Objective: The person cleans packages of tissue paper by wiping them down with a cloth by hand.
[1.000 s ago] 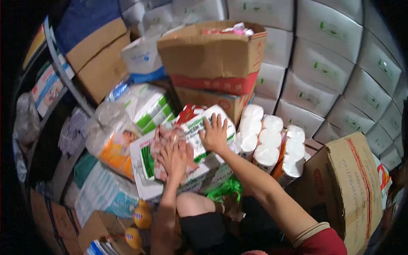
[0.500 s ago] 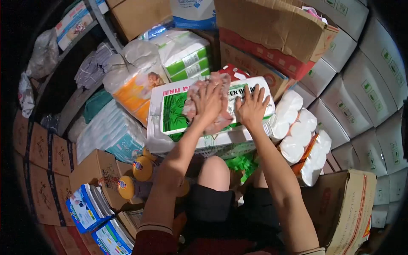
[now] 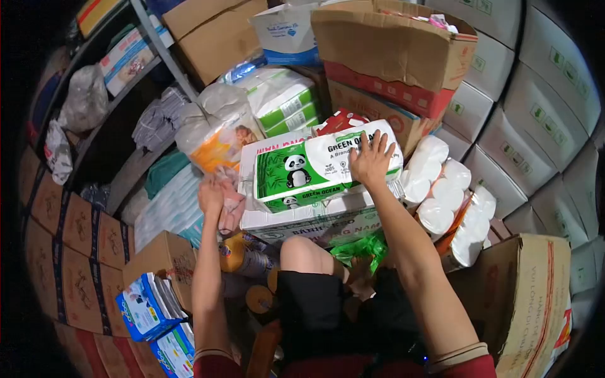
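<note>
A green and white Green Ocean pack [image 3: 321,173] with a panda printed on it lies on a white cardboard box [image 3: 271,219] before my knees. My right hand [image 3: 372,160] rests on the pack's right part, fingers spread, holding nothing. Over the box's left edge, my left hand [image 3: 212,194] has its fingers closed on a crumpled pink cloth [image 3: 233,205], which hangs down beside the box. A clear bag with orange packaging [image 3: 217,151] is just behind that hand.
White toilet rolls [image 3: 435,208] in plastic stand at the right. A large open carton [image 3: 403,57] is behind, and stacked white cartons [image 3: 542,164] line the right side. Blue packs [image 3: 146,309] sit at lower left, near yellow-lidded containers [image 3: 239,255]. A green plastic bag [image 3: 362,251] lies between my legs.
My left hand has moved left off the pack with the pink cloth, uncovering the panda print. My right hand stays on the pack. The camera view has shifted slightly.
</note>
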`<state>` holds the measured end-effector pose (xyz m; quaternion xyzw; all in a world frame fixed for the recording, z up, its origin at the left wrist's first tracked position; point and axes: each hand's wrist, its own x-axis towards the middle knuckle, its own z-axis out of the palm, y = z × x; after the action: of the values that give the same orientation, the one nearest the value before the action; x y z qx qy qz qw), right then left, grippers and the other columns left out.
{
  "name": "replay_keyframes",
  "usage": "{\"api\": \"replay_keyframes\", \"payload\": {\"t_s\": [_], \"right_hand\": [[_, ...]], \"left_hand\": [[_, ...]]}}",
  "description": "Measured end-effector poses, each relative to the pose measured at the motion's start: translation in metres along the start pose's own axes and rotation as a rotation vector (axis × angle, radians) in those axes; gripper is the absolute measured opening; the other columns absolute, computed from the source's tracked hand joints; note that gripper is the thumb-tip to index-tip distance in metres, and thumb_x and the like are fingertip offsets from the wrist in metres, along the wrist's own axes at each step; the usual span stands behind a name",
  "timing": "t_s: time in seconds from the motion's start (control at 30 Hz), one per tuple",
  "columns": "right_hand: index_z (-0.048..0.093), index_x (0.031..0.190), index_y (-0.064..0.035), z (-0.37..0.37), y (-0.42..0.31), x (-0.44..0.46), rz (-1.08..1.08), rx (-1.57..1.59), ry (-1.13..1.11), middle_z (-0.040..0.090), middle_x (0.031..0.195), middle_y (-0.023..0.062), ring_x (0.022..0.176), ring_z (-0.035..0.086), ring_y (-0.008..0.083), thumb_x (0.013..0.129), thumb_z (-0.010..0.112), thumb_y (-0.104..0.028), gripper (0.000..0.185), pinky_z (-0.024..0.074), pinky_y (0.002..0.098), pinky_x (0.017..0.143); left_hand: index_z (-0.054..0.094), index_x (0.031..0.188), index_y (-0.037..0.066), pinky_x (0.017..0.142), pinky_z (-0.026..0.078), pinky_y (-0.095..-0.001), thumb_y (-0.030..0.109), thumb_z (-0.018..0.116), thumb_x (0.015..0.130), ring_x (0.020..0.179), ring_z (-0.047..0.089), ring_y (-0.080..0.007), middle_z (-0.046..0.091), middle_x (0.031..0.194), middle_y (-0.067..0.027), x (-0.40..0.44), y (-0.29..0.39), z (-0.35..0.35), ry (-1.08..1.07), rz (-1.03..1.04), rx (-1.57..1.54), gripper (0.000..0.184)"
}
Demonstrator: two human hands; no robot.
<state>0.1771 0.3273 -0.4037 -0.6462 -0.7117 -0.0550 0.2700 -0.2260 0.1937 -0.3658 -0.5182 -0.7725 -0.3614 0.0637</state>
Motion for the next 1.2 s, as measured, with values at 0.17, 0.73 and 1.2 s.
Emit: {"api": "replay_keyframes", "payload": {"t_s": [0.17,0.73,1.2], "right_hand": [[0.04,0.135,-0.0096,-0.003,0.0,-0.002,-0.019,0.006,0.023,0.028,0.143,0.022,0.134,0.017,0.0397,0.085,0.042,-0.042,0.06,0.0041,0.0571,0.107],[0.043,0.133,-0.0084,0.004,0.003,-0.001,-0.046,0.029,0.077,0.03,0.14,0.0238,0.133,0.019,0.0407,0.084,0.045,-0.044,0.06,0.0066,0.057,0.107],[0.045,0.13,-0.0069,0.003,0.004,-0.002,-0.072,0.065,0.115,0.032,0.139,0.0251,0.131,0.022,0.0418,0.084,0.044,-0.042,0.058,0.0086,0.0572,0.106]], "left_hand": [[0.062,0.102,0.002,0.085,0.043,-0.0411,0.017,0.048,0.085,0.097,0.056,-0.0356,0.061,0.099,-0.0199,-0.008,0.144,-0.007,0.113,0.358,-0.311,0.026],[0.049,0.127,0.017,0.098,0.019,-0.0652,0.034,0.05,0.084,0.127,0.033,-0.0339,0.046,0.132,-0.0083,-0.017,0.175,0.163,-0.043,0.435,0.13,0.046],[0.047,0.125,0.019,0.083,0.041,-0.0529,0.033,0.054,0.083,0.099,0.052,-0.0389,0.053,0.114,-0.0154,0.012,0.104,0.105,-0.094,0.082,0.296,0.045]]}}
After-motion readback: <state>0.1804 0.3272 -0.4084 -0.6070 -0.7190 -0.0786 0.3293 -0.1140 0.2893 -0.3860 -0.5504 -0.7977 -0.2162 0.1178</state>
